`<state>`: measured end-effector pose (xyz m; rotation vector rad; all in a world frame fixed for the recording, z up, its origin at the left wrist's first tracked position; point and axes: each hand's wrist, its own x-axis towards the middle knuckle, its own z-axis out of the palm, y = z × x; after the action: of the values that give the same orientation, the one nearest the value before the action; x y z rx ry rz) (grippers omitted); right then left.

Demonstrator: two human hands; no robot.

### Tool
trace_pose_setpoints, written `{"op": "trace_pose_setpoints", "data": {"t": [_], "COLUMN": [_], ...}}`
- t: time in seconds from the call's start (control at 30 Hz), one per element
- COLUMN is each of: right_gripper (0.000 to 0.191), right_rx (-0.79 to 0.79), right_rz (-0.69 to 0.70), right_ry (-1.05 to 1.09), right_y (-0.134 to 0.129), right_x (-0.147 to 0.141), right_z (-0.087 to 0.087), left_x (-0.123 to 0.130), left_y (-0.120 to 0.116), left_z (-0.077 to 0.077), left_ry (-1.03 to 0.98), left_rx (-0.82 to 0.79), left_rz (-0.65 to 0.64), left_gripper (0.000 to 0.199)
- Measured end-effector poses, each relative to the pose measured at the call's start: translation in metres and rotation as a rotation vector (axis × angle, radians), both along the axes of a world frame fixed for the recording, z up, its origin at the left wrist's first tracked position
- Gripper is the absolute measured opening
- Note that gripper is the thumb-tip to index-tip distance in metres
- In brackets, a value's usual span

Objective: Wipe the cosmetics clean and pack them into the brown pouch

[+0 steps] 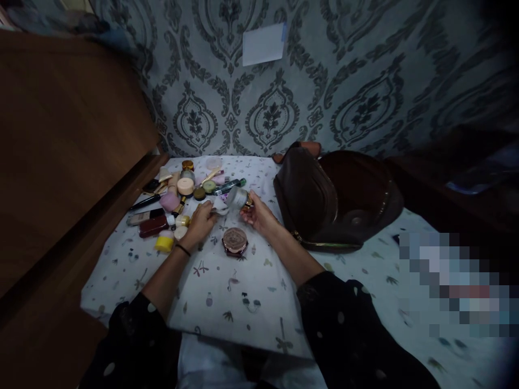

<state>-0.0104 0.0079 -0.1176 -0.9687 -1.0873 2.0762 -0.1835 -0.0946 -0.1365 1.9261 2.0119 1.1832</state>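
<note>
From my end I see the right hand (259,214) pinching a jar (236,198) at its gold end, its axis tipped sideways so the pale end points towards the left fingers. The left hand (201,220) pinches a white cloth (219,206) just beside that end; I can't tell whether cloth and jar touch.

the right hand (259,214) is covering part of the gold-lidded jar (236,198); the left hand (201,221) is hiding part of a crumpled white piece (219,206), blur leaving cloth or tissue uncertain. coarse pixels are masking a patch (458,283) at right. the left edge is cutting off the brown cabinet (68,135), the bottom edge both black sleeves (132,335).
</note>
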Motion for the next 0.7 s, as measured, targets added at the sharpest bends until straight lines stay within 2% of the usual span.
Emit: {"op": "trace_pose_setpoints", "data": {"t": [0.17,0.27,0.43,0.53,0.7], "right_gripper": [0.047,0.038,0.058,0.061,0.06], "right_rx": [0.048,0.097,0.209,0.308,0.432], "right_rz": [0.083,0.111,0.214,0.234,0.244], "right_ry": [0.077,0.192,0.305,0.326,0.261], "right_y": [0.0,0.0,-0.004,-0.006,-0.008], "right_x": [0.005,0.01,0.015,0.016,0.014], "right_z": [-0.006,-0.008,-0.008,-0.008,-0.013], "left_x": [0.001,0.001,0.002,0.004,0.007], "left_y": [0.004,0.005,0.003,0.003,0.003], "left_z": [-0.002,-0.001,0.001,0.002,0.006], "left_ry": [-0.132,-0.307,-0.611,-0.748,-0.773], "left_rx": [0.009,-0.008,-0.055,-0.069,-0.03], "left_rz": [-0.026,-0.07,-0.077,-0.069,-0.082], "left_gripper": [0.012,0.016,0.023,0.029,0.029]}}
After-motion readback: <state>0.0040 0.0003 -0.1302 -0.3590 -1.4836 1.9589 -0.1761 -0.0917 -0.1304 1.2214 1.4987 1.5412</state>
